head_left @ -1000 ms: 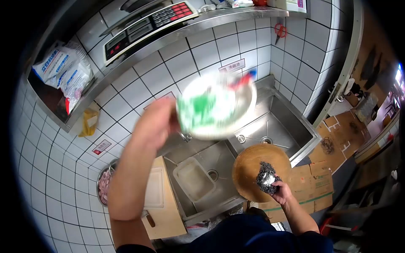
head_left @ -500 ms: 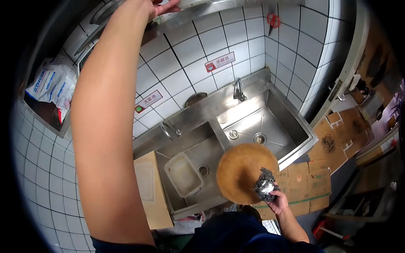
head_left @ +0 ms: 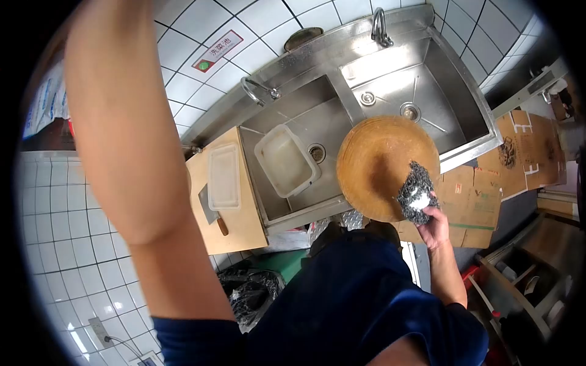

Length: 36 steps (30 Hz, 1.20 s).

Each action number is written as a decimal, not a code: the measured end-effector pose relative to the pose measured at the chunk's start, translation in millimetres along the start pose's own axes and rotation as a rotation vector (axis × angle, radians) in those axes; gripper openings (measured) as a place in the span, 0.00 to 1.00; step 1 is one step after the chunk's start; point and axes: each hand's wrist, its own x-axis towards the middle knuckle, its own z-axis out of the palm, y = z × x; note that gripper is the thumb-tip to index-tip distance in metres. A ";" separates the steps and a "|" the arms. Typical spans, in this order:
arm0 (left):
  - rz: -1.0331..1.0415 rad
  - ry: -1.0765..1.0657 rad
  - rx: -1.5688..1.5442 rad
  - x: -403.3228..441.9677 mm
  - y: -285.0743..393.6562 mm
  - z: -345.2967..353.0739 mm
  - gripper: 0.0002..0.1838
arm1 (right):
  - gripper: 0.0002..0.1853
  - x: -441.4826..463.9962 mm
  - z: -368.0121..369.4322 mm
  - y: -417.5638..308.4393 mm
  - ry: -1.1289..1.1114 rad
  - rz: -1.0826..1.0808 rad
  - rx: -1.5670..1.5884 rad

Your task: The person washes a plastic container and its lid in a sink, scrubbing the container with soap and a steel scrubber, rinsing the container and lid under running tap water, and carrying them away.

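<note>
Near the rim of a round wooden board (head_left: 366,165), my right hand (head_left: 434,227) grips a dark grey scouring pad (head_left: 414,186) with a white patch on it. The board rests over the front edge of the double steel sink. My left arm reaches up past the upper left of the view, and its hand is out of frame. A translucent plastic tub (head_left: 282,161) stands in the left basin. Left of it, a cleaver (head_left: 213,213) and a white lid (head_left: 224,177) lie on a wooden board (head_left: 247,229).
Two faucets (head_left: 379,30) rise behind the basins of the sink (head_left: 455,160). Flattened cardboard (head_left: 470,198) lies on the floor at the right. A black bag (head_left: 250,293) is below the left board, and shelving (head_left: 525,268) stands at the lower right.
The view has tilted down. My left hand carried a white and green container up and left, then passed out of view. My right hand still holds the scouring pad over the round board.
</note>
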 end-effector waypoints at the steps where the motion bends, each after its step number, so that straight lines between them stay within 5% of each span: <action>1: 0.072 -0.025 0.038 -23.1 -5.9 -3.1 0.15 | 0.33 5.2 5.6 1.3 -0.009 0.001 0.000; 3: 0.053 -0.028 0.100 -84.4 -36.2 2.7 0.15 | 0.33 11.1 9.0 13.5 -0.022 0.010 -0.002; 5: -0.297 0.211 0.214 -173.9 -82.4 33.5 0.12 | 0.35 11.9 26.3 18.8 -0.020 0.006 0.007; 10: -1.067 -0.167 0.374 -460.2 -240.2 52.8 0.23 | 0.32 20.2 38.1 50.1 0.012 0.017 -0.063; 12: -1.122 -0.342 0.369 -573.2 -266.1 56.4 0.26 | 0.31 22.8 52.2 62.0 0.036 0.023 -0.086; 17: -1.072 -0.531 0.302 -725.0 -207.4 28.9 0.24 | 0.33 31.5 105.3 109.6 0.087 0.013 -0.091; 20: -1.330 -0.865 0.294 -754.7 -128.3 -23.4 0.12 | 0.30 35.6 130.0 130.0 0.081 0.051 -0.110; 23: -1.397 -1.382 0.249 -806.7 -51.5 -72.1 0.14 | 0.31 42.2 142.7 149.9 0.033 0.090 -0.137; 26: -1.539 -1.550 0.086 -847.2 14.1 -119.9 0.14 | 0.30 49.0 156.7 162.2 0.009 0.128 -0.183; 36: -1.816 -1.233 0.065 -865.4 59.7 -217.1 0.14 | 0.37 45.9 172.2 180.6 -0.040 0.214 -0.263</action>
